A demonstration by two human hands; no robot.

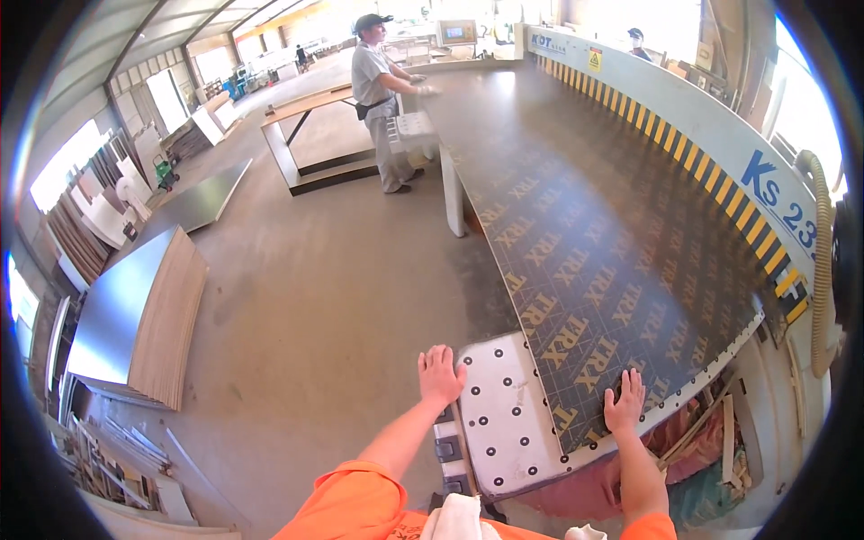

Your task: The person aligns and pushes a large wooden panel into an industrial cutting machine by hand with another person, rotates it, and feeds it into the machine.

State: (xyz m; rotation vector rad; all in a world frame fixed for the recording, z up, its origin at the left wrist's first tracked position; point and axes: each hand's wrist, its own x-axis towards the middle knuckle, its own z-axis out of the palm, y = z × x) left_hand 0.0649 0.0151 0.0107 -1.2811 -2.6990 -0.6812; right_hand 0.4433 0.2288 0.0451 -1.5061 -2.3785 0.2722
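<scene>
At the near end of the saw table, I've got my right hand flat, fingers spread, on the dark printed panel lying along the bed. My left hand rests open on the table's white corner, holding nothing, likely bracing me.

We count one dark panel at 1 o'clock, two hands — left hand, right hand — one co-worker at 12.

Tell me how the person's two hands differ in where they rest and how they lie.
The left hand lies at the corner of the white dotted table, at its outer edge; the right hand presses on the dark patterned panel, near its end. The left arm wears an orange sleeve to the elbow; the right forearm is mostly bare. Both hands are bare, flat, palms down, fingers spread, gripping nothing.
</scene>
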